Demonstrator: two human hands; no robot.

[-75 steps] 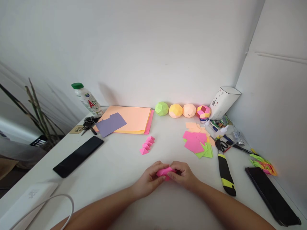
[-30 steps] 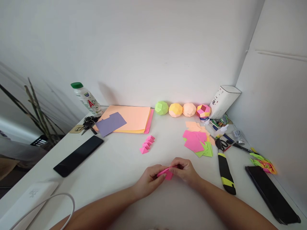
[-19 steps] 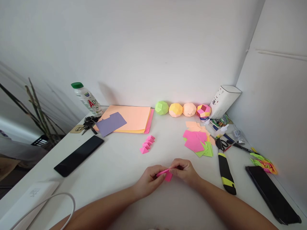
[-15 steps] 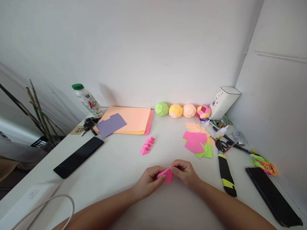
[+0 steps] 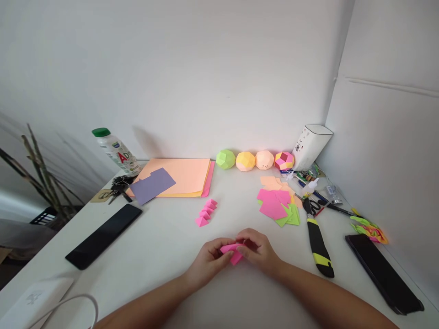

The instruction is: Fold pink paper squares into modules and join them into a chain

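Observation:
Between my two hands is a piece of pink paper [image 5: 236,257], partly folded and held just above the white table. My left hand [image 5: 210,259] pinches its left side between thumb and fingers. On the right side, my right hand [image 5: 259,250] grips it, thumb in front and fingers curled behind. Part of the paper is hidden by the fingers. Beyond my hands stands a short row of folded pink paper pieces [image 5: 206,212]. To their right lies a loose pile of pink paper pieces [image 5: 274,204] over green paper pieces [image 5: 292,215].
Paper balls, one of them green [image 5: 225,159], line the wall. A bottle [image 5: 118,153], keys [image 5: 120,185], purple paper [image 5: 153,185] and a black phone [image 5: 104,235] are on the left. A utility knife [image 5: 319,246], scissors [image 5: 311,207] and a black case [image 5: 384,274] lie right.
My right hand's fingers have moved further over the pink paper, and its thumb now presses the front. The whole view has shifted slightly.

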